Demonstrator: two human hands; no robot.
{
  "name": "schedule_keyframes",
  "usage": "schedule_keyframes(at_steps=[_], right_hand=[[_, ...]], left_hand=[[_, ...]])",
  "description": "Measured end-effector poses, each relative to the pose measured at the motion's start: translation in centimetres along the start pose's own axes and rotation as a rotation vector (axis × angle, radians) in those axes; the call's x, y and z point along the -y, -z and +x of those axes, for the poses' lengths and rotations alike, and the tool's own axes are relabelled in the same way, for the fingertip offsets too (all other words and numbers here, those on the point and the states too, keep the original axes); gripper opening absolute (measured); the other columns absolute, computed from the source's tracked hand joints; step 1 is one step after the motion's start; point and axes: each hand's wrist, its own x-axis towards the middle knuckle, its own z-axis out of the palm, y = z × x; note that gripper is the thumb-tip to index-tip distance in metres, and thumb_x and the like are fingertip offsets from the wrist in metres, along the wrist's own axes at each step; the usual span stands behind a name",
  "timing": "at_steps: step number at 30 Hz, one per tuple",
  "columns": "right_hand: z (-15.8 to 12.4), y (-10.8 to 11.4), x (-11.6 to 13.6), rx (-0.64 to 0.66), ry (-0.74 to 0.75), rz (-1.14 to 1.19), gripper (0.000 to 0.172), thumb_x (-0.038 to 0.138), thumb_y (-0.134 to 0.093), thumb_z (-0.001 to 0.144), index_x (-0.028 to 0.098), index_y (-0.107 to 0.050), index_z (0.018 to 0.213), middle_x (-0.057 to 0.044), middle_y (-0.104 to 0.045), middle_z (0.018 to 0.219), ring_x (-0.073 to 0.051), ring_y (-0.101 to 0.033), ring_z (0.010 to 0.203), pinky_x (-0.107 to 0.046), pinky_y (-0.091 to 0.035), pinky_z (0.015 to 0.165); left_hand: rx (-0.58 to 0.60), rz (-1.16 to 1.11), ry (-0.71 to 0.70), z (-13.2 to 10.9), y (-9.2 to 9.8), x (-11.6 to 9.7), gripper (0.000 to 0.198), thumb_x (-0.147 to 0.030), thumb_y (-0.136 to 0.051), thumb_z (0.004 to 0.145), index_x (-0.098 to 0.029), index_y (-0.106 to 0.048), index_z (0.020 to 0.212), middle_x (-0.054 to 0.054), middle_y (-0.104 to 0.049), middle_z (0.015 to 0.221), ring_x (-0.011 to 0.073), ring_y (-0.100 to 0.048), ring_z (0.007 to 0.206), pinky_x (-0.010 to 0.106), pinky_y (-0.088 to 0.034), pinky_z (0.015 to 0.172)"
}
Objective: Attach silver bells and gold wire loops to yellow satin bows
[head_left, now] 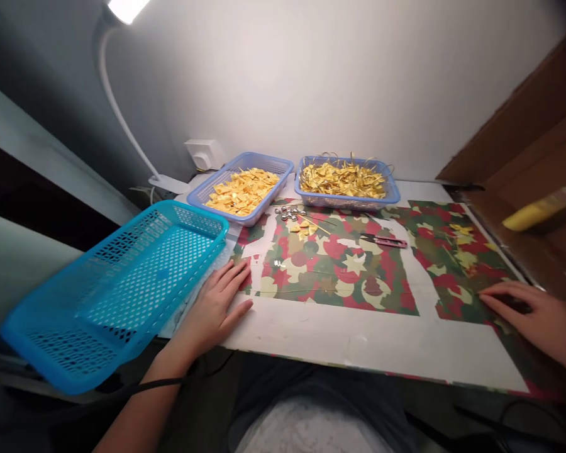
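My left hand point(221, 302) rests palm down on the table's left side, fingers stretched out, beside the bright blue plastic basket point(170, 277). Thumb and fingertips of my right hand point(538, 314) are pinched together at the right end of the camouflage-patterned covering point(457, 308). Whatever they hold, if anything, is too small to make out. Beyond that hand lie a few yellow bow-like pieces point(462, 233), blurred. Midway on the table are small gold bows point(304, 230), several silvery bells point(287, 214) and a pink-handled cutter point(389, 242).
Two lavender baskets stand against the wall: one with flat gold bows point(245, 190), one with gold bows and wire-like ties point(342, 179). A clip lamp point(122, 119) rises at left. Cardboard point(542, 132) walls the right side, near a blurred yellow tube-like object point(542, 209).
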Motion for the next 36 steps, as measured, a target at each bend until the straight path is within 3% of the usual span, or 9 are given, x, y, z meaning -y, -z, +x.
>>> schedule_keyframes(at_steps=[4, 7, 9, 12, 15, 20, 24, 30, 36], right_hand=[[-0.3, 0.6, 3.0, -0.085, 0.089, -0.091, 0.017, 0.045, -0.053, 0.081, 0.034, -0.065, 0.081, -0.013, -0.070, 0.099, -0.036, -0.063, 0.097, -0.050, -0.046, 0.084], [-0.5, -1.0, 8.4, -0.296, 0.263, -0.108, 0.026, 0.044, -0.049, 0.086, 0.026, -0.067, 0.092, -0.013, -0.071, 0.094, -0.034, -0.064, 0.093, -0.051, -0.050, 0.083], [-0.7, -3.1, 14.0, -0.191, 0.461, -0.004, 0.030, 0.035, -0.047, 0.091, 0.022, -0.064, 0.112, -0.010, -0.071, 0.108, -0.028, -0.064, 0.103, -0.046, -0.051, 0.090], [-0.6, -6.4, 22.0, 0.157, 0.774, 0.042, 0.044, 0.031, -0.046, 0.094, 0.021, -0.049, 0.137, -0.006, -0.056, 0.140, -0.025, -0.047, 0.133, -0.047, -0.043, 0.105], [-0.1, -8.7, 25.9, 0.265, 0.866, 0.008, 0.049, 0.034, -0.045, 0.095, 0.014, -0.045, 0.140, -0.010, -0.051, 0.144, -0.029, -0.044, 0.136, -0.056, -0.040, 0.107], [0.7, -9.9, 23.9, 0.228, 0.878, -0.027, 0.051, 0.031, -0.041, 0.096, 0.008, -0.044, 0.141, -0.016, -0.055, 0.139, -0.030, -0.053, 0.128, -0.057, -0.041, 0.106], [0.7, -9.8, 22.0, 0.189, 0.893, 0.002, 0.053, 0.032, -0.043, 0.096, 0.017, -0.037, 0.147, -0.013, -0.056, 0.139, -0.028, -0.058, 0.124, -0.056, -0.040, 0.108], [0.6, -9.1, 21.2, 0.184, 0.884, 0.007, 0.055, 0.033, -0.044, 0.096, 0.023, -0.032, 0.149, -0.009, -0.058, 0.138, -0.030, -0.060, 0.120, -0.059, -0.042, 0.105], [0.7, -9.2, 21.1, 0.179, 0.880, 0.018, 0.048, 0.031, -0.041, 0.097, 0.022, -0.036, 0.144, -0.009, -0.059, 0.136, -0.029, -0.062, 0.118, -0.062, -0.043, 0.104]], left_hand=[[-0.021, 0.012, -0.010, 0.0, -0.3, 0.4, 0.062, -0.041, -0.047, 0.092, -0.020, -0.034, 0.149, 0.010, -0.037, 0.155, 0.0316, -0.030, 0.144, 0.051, -0.030, 0.115], [-0.018, 0.013, 0.007, 0.0, -0.4, 0.4, 0.065, -0.043, -0.046, 0.093, -0.019, -0.028, 0.151, 0.011, -0.038, 0.155, 0.0318, -0.030, 0.143, 0.051, -0.032, 0.114], [-0.022, 0.005, 0.030, 0.0, -0.3, 0.3, 0.068, -0.043, -0.046, 0.093, -0.019, -0.023, 0.153, 0.012, -0.036, 0.155, 0.0319, -0.029, 0.143, 0.051, -0.032, 0.114], [-0.027, -0.005, 0.059, -0.2, -0.2, 0.1, 0.071, -0.044, -0.047, 0.093, -0.019, -0.021, 0.153, 0.013, -0.031, 0.157, 0.0322, -0.029, 0.143, 0.051, -0.032, 0.114], [-0.026, -0.016, 0.087, -0.8, 0.1, 0.0, 0.070, -0.044, -0.048, 0.093, -0.018, -0.022, 0.153, 0.015, -0.031, 0.156, 0.0322, -0.030, 0.143, 0.051, -0.032, 0.115], [-0.004, -0.024, 0.143, -2.2, 0.3, 0.3, 0.071, -0.043, -0.048, 0.094, -0.019, -0.016, 0.153, 0.013, -0.031, 0.157, 0.0303, -0.024, 0.146, 0.051, -0.028, 0.117], [-0.018, -0.018, 0.174, -2.6, 0.0, 0.3, 0.074, -0.042, -0.048, 0.094, -0.018, -0.012, 0.154, 0.013, -0.031, 0.157, 0.0289, -0.022, 0.147, 0.050, -0.027, 0.118], [-0.038, 0.023, 0.205, -2.8, -0.5, 0.4, 0.077, -0.043, -0.048, 0.094, -0.015, -0.010, 0.154, 0.016, -0.029, 0.158, 0.0309, -0.021, 0.147, 0.052, -0.029, 0.116], [0.030, 0.036, 0.050, -2.2, 0.3, -0.7, 0.073, -0.044, -0.047, 0.094, -0.018, -0.015, 0.155, 0.012, -0.025, 0.160, 0.0293, -0.017, 0.149, 0.051, -0.021, 0.120]])
